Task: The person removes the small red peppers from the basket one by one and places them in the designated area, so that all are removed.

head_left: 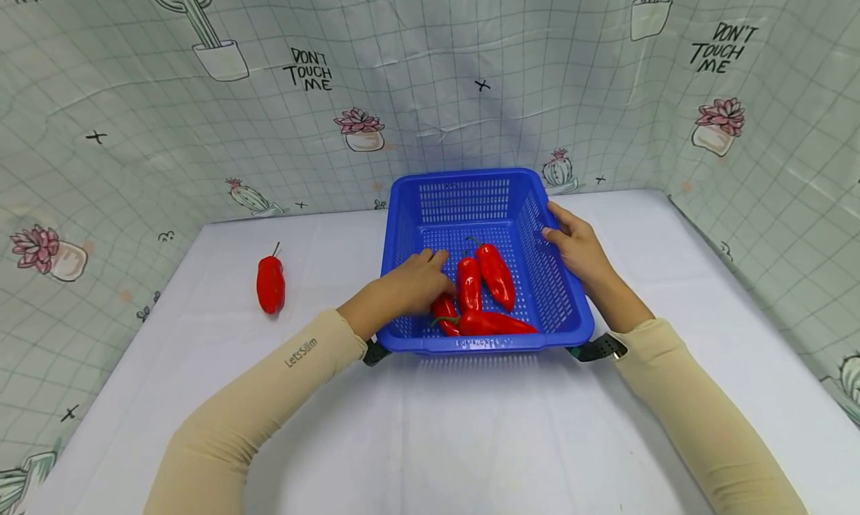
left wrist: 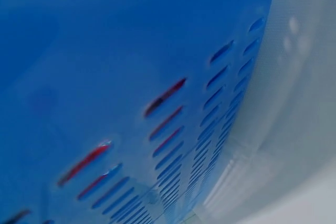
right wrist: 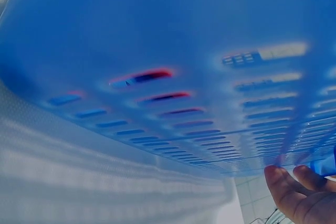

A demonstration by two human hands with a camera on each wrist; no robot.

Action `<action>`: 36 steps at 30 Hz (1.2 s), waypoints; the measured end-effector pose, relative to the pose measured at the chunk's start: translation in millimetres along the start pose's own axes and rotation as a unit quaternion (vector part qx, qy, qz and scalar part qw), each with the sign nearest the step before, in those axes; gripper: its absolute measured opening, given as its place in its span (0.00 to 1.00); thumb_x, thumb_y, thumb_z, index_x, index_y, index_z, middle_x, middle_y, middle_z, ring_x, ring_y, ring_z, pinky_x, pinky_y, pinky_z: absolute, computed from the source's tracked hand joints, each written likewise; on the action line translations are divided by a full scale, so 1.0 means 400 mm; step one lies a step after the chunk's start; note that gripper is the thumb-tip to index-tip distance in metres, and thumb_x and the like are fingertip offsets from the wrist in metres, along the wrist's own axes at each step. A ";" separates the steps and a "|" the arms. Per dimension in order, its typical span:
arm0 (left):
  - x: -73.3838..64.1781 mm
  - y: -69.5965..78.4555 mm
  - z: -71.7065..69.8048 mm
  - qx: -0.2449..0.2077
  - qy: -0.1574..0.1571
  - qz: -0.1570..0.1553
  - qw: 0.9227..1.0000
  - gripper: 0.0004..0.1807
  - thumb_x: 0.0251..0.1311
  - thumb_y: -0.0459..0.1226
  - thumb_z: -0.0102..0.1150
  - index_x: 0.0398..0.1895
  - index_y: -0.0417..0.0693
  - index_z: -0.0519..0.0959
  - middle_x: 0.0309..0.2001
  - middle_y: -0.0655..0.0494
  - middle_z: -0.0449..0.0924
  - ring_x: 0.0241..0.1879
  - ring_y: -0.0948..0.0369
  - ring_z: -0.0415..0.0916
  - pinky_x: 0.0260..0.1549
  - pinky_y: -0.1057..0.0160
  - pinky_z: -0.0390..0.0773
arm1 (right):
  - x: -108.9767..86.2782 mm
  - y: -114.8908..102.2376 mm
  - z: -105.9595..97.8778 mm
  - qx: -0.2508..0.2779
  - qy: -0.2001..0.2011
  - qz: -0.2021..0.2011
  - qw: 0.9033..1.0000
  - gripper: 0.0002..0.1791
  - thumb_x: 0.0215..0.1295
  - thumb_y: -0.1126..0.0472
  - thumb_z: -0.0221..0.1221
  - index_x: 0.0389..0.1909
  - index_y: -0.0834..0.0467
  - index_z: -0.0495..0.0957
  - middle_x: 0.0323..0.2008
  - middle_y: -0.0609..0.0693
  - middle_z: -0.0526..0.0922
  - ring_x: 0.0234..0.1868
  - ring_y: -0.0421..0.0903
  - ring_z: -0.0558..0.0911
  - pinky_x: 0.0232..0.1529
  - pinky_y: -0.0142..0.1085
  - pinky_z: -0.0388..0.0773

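Note:
A blue plastic basket (head_left: pixel 470 343) with slotted walls stands on the table, several glossy red chili peppers (head_left: pixel 496 276) inside. My left hand (head_left: pixel 419 282) reaches over the basket's left rim. Its bent fingers grip the upper end of a red chili pepper (head_left: pixel 446 317) near the front left corner; the fingertips are partly hidden. Along the right rim my right hand (head_left: pixel 581 250) holds the basket, thumb on the rim. In the right wrist view, fingers (right wrist: pixel 281 190) touch the outer wall (right wrist: pixel 157 30). The left wrist view shows mostly blue wall (left wrist: pixel 105 51), with red behind its slots.
Another red chili pepper (head_left: pixel 271 283) lies alone on the white tablecloth (head_left: pixel 336 433), left of the basket. A patterned cloth backdrop (head_left: pixel 443 104) hangs behind the table and along both sides. Dark wrist straps (head_left: pixel 598 348) sit close to the basket's front corners.

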State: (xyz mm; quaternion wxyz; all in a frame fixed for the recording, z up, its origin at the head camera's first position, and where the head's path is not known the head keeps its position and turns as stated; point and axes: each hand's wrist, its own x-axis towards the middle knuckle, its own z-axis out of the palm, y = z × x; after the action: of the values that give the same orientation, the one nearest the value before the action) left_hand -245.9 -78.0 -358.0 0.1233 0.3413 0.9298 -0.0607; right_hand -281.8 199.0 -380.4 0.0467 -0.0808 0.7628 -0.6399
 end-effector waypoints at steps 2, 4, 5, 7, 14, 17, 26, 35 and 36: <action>0.000 0.001 0.001 0.007 0.011 -0.010 1.000 0.23 0.58 0.33 0.66 0.57 0.61 0.82 0.63 0.43 0.67 0.60 0.49 0.65 0.65 0.52 0.68 | 0.000 0.000 0.000 0.000 0.000 0.000 1.000 0.33 0.76 0.66 0.41 0.78 0.62 0.41 0.76 0.61 0.51 0.73 0.60 0.61 0.65 0.51 0.65; 0.002 0.004 0.002 0.013 0.018 -0.019 1.000 0.21 0.60 0.34 0.65 0.57 0.60 0.82 0.59 0.43 0.69 0.56 0.49 0.66 0.63 0.52 0.71 | 0.000 0.000 0.000 0.000 0.001 -0.001 1.000 0.33 0.76 0.66 0.41 0.78 0.61 0.42 0.76 0.61 0.51 0.73 0.60 0.61 0.66 0.51 0.65; 0.003 0.005 0.003 0.012 0.019 -0.024 0.999 0.21 0.61 0.34 0.64 0.57 0.60 0.82 0.56 0.43 0.71 0.54 0.50 0.68 0.61 0.53 0.72 | 0.000 0.000 0.000 0.001 0.001 -0.001 1.000 0.33 0.76 0.66 0.41 0.78 0.61 0.42 0.76 0.61 0.51 0.73 0.60 0.61 0.66 0.51 0.65; 0.006 0.007 0.005 0.004 0.020 -0.036 0.999 0.19 0.63 0.34 0.62 0.57 0.58 0.82 0.52 0.44 0.77 0.50 0.51 0.73 0.57 0.54 0.76 | 0.000 0.001 0.000 0.003 0.002 0.000 1.000 0.33 0.76 0.66 0.42 0.78 0.61 0.42 0.76 0.61 0.51 0.73 0.60 0.61 0.65 0.51 0.66; 0.020 0.009 0.010 -0.054 -0.003 -0.047 0.997 0.22 0.64 0.34 0.60 0.62 0.57 0.78 0.46 0.51 0.85 0.44 0.54 0.83 0.48 0.53 0.83 | 0.002 0.005 0.000 0.008 0.002 0.000 1.000 0.33 0.76 0.67 0.42 0.77 0.62 0.42 0.76 0.62 0.52 0.72 0.60 0.62 0.61 0.36 0.74; 0.023 0.008 0.010 -0.098 -0.020 -0.040 0.994 0.26 0.64 0.34 0.60 0.67 0.56 0.73 0.49 0.51 0.84 0.46 0.55 0.82 0.50 0.54 0.82 | 0.003 0.007 -0.001 0.005 0.004 -0.003 1.000 0.33 0.76 0.67 0.42 0.77 0.62 0.43 0.76 0.62 0.52 0.72 0.60 0.62 0.61 0.36 0.74; 0.025 0.005 -0.003 -0.161 0.048 -0.041 0.985 0.20 0.67 0.36 0.56 0.63 0.52 0.77 0.53 0.46 0.80 0.47 0.53 0.76 0.47 0.55 0.83 | 0.005 0.008 0.000 0.010 0.004 -0.003 1.000 0.33 0.76 0.67 0.42 0.77 0.61 0.43 0.76 0.61 0.51 0.73 0.59 0.61 0.67 0.48 0.66; 0.019 0.005 -0.004 -0.187 0.117 -0.068 0.973 0.21 0.68 0.38 0.56 0.63 0.53 0.74 0.51 0.40 0.73 0.38 0.53 0.78 0.35 0.58 0.85 | -0.001 0.004 -0.001 0.009 0.005 -0.001 1.000 0.33 0.76 0.67 0.42 0.77 0.61 0.44 0.75 0.62 0.53 0.71 0.62 0.64 0.49 0.23 0.78; 0.018 0.006 -0.005 -0.192 0.122 -0.075 0.971 0.20 0.68 0.39 0.56 0.62 0.53 0.73 0.51 0.38 0.71 0.36 0.53 0.79 0.32 0.59 0.86 | -0.001 0.003 0.000 0.009 0.005 -0.001 1.000 0.33 0.76 0.67 0.42 0.77 0.61 0.44 0.75 0.62 0.53 0.71 0.62 0.64 0.48 0.24 0.78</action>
State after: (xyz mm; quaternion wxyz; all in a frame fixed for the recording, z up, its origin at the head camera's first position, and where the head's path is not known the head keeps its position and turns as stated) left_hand -250.1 -71.3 -358.1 0.0667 0.2453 0.9552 0.1518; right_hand -281.3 199.4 -381.5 0.0433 -0.0777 0.7570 -0.6473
